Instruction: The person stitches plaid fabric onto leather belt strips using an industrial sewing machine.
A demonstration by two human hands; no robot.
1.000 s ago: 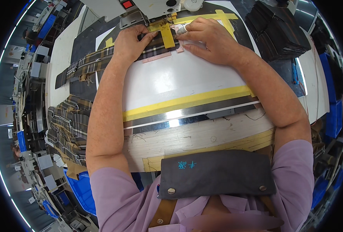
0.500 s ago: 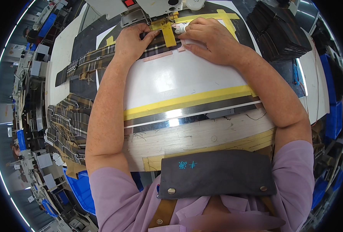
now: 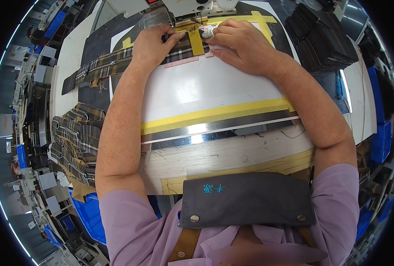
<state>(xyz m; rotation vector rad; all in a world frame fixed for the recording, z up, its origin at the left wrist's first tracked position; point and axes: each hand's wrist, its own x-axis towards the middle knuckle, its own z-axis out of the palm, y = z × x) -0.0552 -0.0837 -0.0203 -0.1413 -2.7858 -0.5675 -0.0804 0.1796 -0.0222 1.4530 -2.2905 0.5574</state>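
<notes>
A plaid fabric strip (image 3: 113, 64) with a metal zipper runs from the left to the sewing machine (image 3: 183, 8). My left hand (image 3: 155, 46) presses down on this strip at its right part, thumb and fingers bent together on the cloth. A flat yellow strip (image 3: 196, 43) lies across the fabric between my hands. My right hand (image 3: 241, 46) is closed, its fingers curled beside a small white piece (image 3: 209, 31), apparently gripped, whose kind I cannot make out. The needle area is partly hidden by the machine.
A white sheet (image 3: 206, 86) edged with yellow tape (image 3: 219, 116) covers the worktop. Plaid zippered pieces (image 3: 75, 139) are heaped at the left, above a blue bin (image 3: 88, 217). A stack of dark pieces (image 3: 321, 37) stands at the far right.
The view has shifted slightly. The machine's plate by my left hand looks changed in position, and more of the yellow strip's upper end shows. Both hands stay nearly in place.
</notes>
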